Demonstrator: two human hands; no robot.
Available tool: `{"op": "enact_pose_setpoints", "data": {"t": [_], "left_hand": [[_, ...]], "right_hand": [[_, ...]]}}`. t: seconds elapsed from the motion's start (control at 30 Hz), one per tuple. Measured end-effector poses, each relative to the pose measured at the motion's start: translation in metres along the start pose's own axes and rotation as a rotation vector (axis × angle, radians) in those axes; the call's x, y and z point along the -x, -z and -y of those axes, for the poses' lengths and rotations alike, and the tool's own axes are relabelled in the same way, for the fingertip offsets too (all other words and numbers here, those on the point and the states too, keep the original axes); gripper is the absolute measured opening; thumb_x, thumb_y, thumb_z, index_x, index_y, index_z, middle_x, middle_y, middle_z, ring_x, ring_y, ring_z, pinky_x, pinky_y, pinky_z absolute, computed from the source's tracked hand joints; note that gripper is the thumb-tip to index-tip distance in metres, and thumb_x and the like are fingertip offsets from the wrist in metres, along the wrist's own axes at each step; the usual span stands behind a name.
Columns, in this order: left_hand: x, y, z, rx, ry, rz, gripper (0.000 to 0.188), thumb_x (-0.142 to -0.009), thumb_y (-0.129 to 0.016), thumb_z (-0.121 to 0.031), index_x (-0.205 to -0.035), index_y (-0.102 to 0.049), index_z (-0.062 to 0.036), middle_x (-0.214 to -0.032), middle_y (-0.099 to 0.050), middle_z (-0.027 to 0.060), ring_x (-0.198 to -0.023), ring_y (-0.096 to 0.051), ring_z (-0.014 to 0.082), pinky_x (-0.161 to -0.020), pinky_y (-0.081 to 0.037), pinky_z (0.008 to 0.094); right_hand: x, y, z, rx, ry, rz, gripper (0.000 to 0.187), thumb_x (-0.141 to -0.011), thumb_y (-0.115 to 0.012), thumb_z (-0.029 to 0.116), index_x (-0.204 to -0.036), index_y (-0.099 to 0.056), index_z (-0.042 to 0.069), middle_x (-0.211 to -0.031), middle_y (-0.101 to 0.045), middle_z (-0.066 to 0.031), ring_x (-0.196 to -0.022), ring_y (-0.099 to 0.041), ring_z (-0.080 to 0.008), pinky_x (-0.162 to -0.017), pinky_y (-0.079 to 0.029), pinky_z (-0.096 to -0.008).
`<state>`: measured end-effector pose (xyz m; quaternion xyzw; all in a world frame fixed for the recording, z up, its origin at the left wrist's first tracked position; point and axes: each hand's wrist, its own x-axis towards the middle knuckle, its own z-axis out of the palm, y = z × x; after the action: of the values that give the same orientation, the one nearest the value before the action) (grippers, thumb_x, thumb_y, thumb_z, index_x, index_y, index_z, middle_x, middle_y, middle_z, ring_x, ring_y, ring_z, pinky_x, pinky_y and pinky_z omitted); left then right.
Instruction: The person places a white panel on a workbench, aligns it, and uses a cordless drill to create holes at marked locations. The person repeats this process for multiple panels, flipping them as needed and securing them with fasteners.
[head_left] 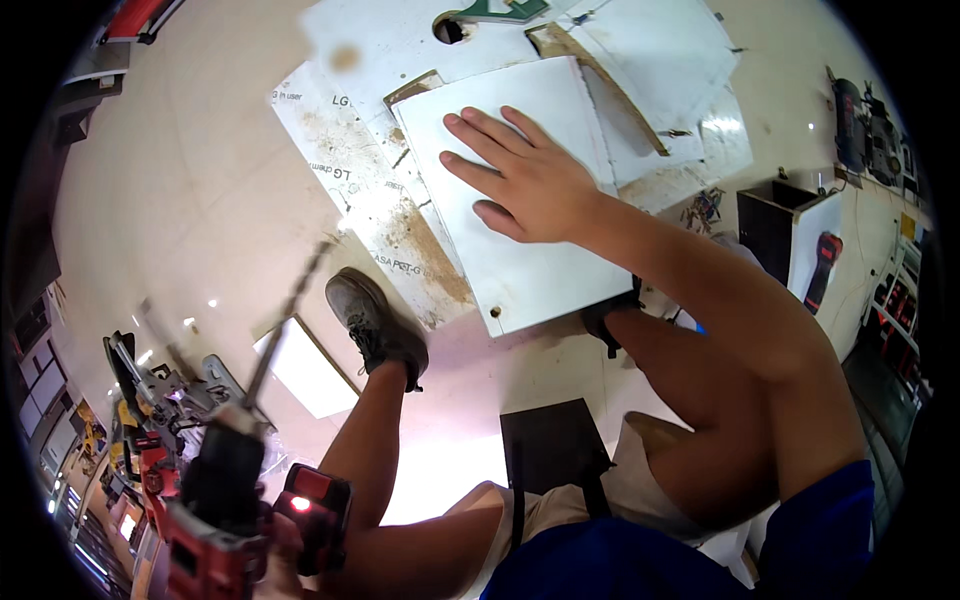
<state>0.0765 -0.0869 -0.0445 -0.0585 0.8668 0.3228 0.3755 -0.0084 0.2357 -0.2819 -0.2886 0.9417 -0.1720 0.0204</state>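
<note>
My right hand (pixel 525 180) lies flat, fingers spread, on a white rectangular board (pixel 560 270). A small round hole (pixel 495 312) sits near the board's near left corner. At the lower left my left hand (pixel 283 560) is wrapped round a red and black cordless drill (pixel 225 490), partly cut off by the dark rim. Its long drill bit (pixel 290 300) points up and forward, apart from the board, and looks blurred. Most of the left hand's fingers are hidden behind the tool.
Beneath the board lie larger dusty white sheets (pixel 330 150), with a wooden strip (pixel 610 85) and a green square (pixel 505 10) on top. My shoe (pixel 365 315) stands beside them. An offcut (pixel 312 368) lies on the floor. Power tools stand at left; an open box (pixel 780 215) is at right.
</note>
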Motion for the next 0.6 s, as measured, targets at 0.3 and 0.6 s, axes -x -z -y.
{"op": "enact_pose_setpoints", "data": {"t": [0.3, 0.6], "left_hand": [[-0.022, -0.003, 0.006, 0.024, 0.144, 0.118, 0.029, -0.077, -0.073, -0.019, -0.095, -0.061, -0.0006, -0.074, -0.063, 0.019, -0.064, -0.065, 0.0368, -0.061, -0.052, 0.0417], [-0.043, -0.002, 0.001, 0.004, 0.207, 0.199, 0.03, -0.079, -0.072, -0.016, -0.102, -0.061, 0.0, -0.08, -0.065, 0.0199, -0.069, -0.066, 0.0366, -0.063, -0.053, 0.042]], "right_hand": [[-0.001, 0.001, -0.004, -0.001, -0.012, 0.027, 0.056, -0.087, -0.069, 0.035, -0.138, -0.058, 0.013, -0.158, -0.039, -0.0138, -0.147, -0.034, -0.0289, -0.12, -0.027, -0.0505], [-0.002, 0.001, -0.007, -0.067, -0.031, 0.017, 0.057, -0.081, -0.074, 0.034, -0.133, -0.061, 0.013, -0.157, -0.041, -0.0128, -0.146, -0.037, -0.028, -0.119, -0.029, -0.05]]}}
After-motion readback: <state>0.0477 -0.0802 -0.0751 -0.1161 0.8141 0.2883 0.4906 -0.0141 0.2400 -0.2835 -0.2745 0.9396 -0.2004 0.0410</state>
